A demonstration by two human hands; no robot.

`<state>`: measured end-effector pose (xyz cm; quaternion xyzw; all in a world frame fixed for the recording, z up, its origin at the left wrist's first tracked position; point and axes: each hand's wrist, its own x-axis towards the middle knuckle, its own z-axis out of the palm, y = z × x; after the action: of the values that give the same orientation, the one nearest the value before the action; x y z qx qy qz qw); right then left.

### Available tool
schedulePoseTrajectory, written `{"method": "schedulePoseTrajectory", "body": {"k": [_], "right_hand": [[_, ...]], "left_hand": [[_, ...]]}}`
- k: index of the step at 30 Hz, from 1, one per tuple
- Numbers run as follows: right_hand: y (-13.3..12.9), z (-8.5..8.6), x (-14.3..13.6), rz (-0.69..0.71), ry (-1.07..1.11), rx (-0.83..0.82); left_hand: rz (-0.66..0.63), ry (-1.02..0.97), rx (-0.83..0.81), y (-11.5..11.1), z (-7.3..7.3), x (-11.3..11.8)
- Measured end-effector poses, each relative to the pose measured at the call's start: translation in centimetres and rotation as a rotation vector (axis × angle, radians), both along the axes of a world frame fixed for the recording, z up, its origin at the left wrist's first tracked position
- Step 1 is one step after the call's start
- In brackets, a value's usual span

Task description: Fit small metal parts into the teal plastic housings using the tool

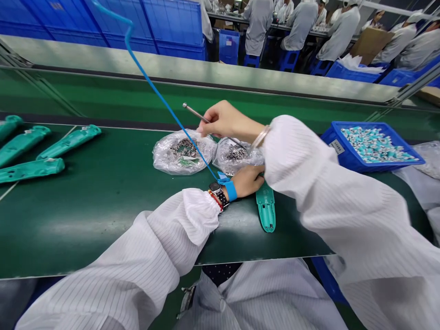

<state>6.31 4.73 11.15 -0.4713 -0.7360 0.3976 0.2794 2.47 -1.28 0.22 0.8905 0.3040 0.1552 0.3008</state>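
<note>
Nearest: 2 loose white sleeves (137, 256), thin striped cloth, gathered cuffs; green work surface (85, 220), smooth, dull sheen; on it, a long teal plastic shell (266, 208), rounded near end, moulded recesses; left hand (244, 182) lies low over its far part, blue strap (231, 190) and cord (160, 96) at the wrist; fingertips run behind the right cuff, can't tell if they grip; right hand (227, 120) is raised, thumb and fingers pinched together on a slim metal rod (195, 112), rod's middle hidden by the hand; under it, 2 crinkly clear bags (163, 158) of tiny shiny metal parts, too small to make out; right, blue bin (350, 159) heaped with small teal-and-white pieces (378, 144); left, 4 similar teal shells (70, 142), 3 cut off by the edge; beyond, blue plastic crates (175, 23) and people (338, 32) in pale coats, some cropped.
</note>
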Motion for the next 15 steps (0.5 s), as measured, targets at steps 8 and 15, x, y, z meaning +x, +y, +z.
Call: {"method": "schedulePoseTrajectory", "body": {"k": [8,15], "right_hand": [[-10.4,0.9,8.7,-0.191,0.145,-0.241],[-16.7,-5.0,10.8,-0.359,0.269,-0.71]], "left_hand": [[0.082,0.148,-0.032,-0.9,1.4,0.6],[0.207,0.258,0.079,-1.5,1.2,1.2]]}}
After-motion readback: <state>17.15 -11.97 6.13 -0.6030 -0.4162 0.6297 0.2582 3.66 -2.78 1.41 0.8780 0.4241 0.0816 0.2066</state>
